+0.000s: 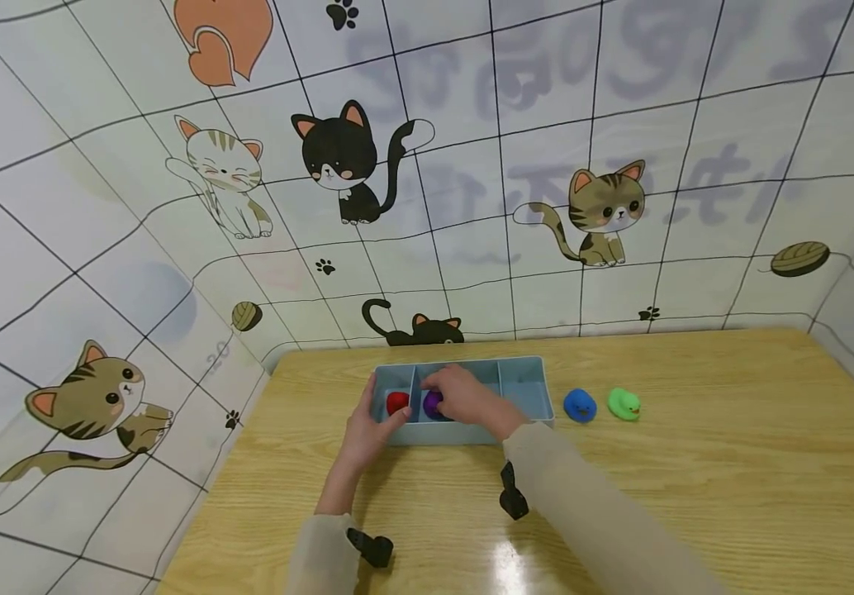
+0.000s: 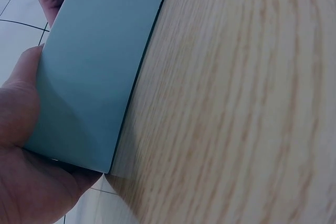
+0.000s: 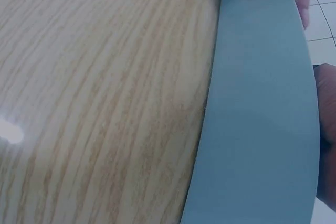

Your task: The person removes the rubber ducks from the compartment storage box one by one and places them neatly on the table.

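Note:
A blue-grey box (image 1: 524, 395) with three compartments stands on the wooden table. My left hand (image 1: 370, 430) holds its left end, thumb over the front rim and fingers along the side; in the left wrist view that hand (image 2: 21, 129) lies against the box's corner. A red toy (image 1: 397, 402) sits in the left compartment. My right hand (image 1: 467, 398) reaches into the middle compartment, with its fingers pinching a small round purple toy (image 1: 433, 404), partly hidden by them. The right compartment holds nothing. In the right wrist view the box's front wall (image 3: 257, 108) hides the right fingertips.
Right of the box, a blue toy duck (image 1: 580, 406) and a green toy duck (image 1: 623, 404) sit side by side on the table (image 1: 732, 463). Behind the table hangs a white gridded backdrop (image 1: 472, 198) with cartoon cats.

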Demonstrator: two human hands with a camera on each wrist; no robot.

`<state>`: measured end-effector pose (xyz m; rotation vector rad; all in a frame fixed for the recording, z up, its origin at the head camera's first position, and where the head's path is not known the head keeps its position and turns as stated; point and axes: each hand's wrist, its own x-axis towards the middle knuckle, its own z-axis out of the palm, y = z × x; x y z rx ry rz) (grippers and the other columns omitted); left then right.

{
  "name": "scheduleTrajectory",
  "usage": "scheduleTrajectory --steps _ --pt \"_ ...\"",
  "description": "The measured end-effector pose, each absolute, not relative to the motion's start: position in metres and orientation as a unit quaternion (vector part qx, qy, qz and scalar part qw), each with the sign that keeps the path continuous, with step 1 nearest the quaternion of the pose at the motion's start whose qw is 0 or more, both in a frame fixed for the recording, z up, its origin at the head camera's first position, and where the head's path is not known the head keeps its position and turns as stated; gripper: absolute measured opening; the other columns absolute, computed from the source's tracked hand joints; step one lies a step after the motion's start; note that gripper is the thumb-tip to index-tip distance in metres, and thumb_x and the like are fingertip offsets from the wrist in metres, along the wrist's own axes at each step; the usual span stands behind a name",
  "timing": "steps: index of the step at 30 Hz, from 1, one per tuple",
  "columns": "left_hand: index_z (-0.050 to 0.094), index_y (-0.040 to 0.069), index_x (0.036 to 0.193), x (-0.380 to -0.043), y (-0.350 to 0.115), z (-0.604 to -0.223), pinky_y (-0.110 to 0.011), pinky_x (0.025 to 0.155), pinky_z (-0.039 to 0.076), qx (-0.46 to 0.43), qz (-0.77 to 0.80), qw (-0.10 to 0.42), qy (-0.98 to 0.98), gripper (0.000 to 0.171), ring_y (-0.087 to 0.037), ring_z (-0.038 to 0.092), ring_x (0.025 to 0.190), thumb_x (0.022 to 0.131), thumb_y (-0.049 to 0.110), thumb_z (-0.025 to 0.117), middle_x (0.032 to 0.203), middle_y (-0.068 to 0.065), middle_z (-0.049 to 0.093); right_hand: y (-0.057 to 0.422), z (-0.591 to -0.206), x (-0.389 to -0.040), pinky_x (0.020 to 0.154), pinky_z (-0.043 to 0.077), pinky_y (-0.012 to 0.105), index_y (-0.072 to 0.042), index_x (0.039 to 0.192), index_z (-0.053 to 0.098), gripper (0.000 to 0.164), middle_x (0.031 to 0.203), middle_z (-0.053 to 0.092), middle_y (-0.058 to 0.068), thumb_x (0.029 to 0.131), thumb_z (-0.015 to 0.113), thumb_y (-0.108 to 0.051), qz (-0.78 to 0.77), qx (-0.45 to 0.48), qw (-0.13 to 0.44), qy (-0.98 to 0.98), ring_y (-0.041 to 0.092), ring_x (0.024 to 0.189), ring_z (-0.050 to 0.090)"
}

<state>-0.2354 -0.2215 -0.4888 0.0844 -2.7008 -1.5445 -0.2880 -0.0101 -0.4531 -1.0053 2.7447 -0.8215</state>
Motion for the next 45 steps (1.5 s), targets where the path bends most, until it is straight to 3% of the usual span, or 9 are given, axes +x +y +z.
scheduleTrajectory --steps 6,15,32,45 --pt "0.021 0.014 0.165 -0.235 -0.222 -0.488 -0.06 0.117 0.029 0.025 -0.493 0.019 -0.87 0.098 -0.047 0.031 0.146 0.09 0.038 0.079 0.16 -0.028 0.033 -0.014 -0.455 -0.288 0.107 0.043 0.049 -0.002 0.122 0.073 0.029 0.117 0.073 0.012 0.093 0.074 -0.004 -0.248 -0.339 0.03 0.907 0.034 0.116 0.061" --pt "0.021 0.014 0.165 -0.233 -0.226 -0.483 -0.059 0.118 0.027 0.032 -0.493 0.022 -0.869 0.098 -0.047 0.03 0.147 0.09 0.037 0.08 0.162 -0.026 0.031 -0.019 -0.45 -0.287 0.12 0.026 0.05 -0.001 0.118 0.075 0.024 0.113 0.075 0.013 0.095 0.073 -0.007 -0.249 -0.35 0.037 0.902 0.033 0.113 0.065" --pt "0.019 0.015 0.166 -0.235 -0.224 -0.485 -0.061 0.117 0.028 0.024 -0.493 0.013 -0.869 0.097 -0.046 0.028 0.148 0.091 0.037 0.078 0.163 -0.024 0.03 -0.017 -0.463 -0.29 0.12 0.026 0.049 0.0 0.116 0.075 0.023 0.111 0.075 0.012 0.094 0.073 -0.007 -0.277 -0.351 0.011 0.894 0.029 0.11 0.068" --pt "0.019 0.015 0.165 -0.236 -0.222 -0.489 -0.061 0.116 0.028 0.025 -0.492 0.012 -0.87 0.097 -0.047 0.029 0.147 0.092 0.039 0.077 0.162 -0.027 0.031 -0.012 -0.461 -0.286 0.121 0.024 0.05 0.001 0.116 0.075 0.023 0.109 0.076 0.012 0.095 0.074 -0.007 -0.306 -0.344 0.024 0.888 0.028 0.107 0.069"
